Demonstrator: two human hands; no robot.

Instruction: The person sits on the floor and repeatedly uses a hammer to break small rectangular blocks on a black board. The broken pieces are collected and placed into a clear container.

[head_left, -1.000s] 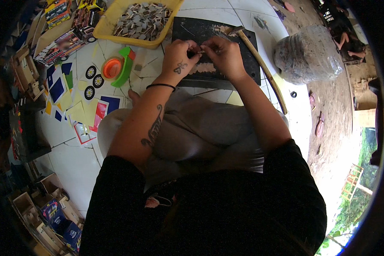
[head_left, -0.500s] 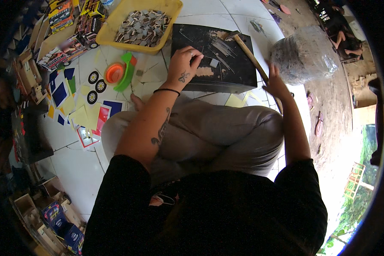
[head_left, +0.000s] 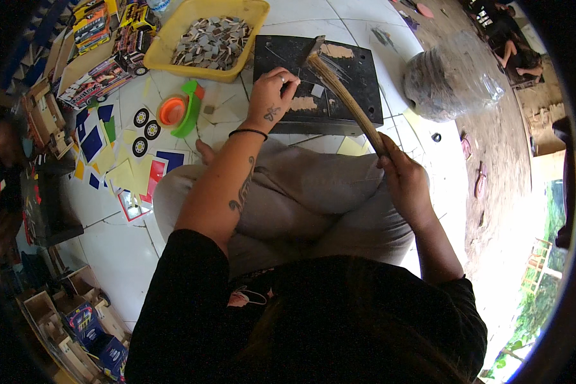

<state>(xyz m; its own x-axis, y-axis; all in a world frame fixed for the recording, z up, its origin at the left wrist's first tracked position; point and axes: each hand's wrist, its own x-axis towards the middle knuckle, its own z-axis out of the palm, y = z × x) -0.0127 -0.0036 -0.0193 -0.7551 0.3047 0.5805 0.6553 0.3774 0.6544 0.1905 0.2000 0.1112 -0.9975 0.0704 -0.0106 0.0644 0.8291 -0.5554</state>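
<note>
My right hand [head_left: 404,176] is wrapped round the lower end of a hammer's [head_left: 349,102] wooden handle. The hammer's metal head points away from me, over the black box [head_left: 358,112] in front of my folded legs. Near the box's left side my left hand [head_left: 272,93] is closed in a pinch, fingertips together; whatever they hold is too small to make out. A small grey square tile [head_left: 317,90] lies on the box top beside those fingertips. Thin wire-like pieces [head_left: 336,70] lie there too, partly behind the hammer.
A yellow tub [head_left: 256,38] of small grey pieces stands behind left. Left of me are an orange roll in a green holder [head_left: 189,115], several toy wheels [head_left: 152,129], coloured paper sheets [head_left: 93,142] and toy trucks [head_left: 99,80]. A plastic-wrapped bundle [head_left: 451,80] sits on the right.
My right hand has gripped the hammer, which lay across the box, and brought it left and closer to me. My left hand stays pinched, shifted only slightly.
</note>
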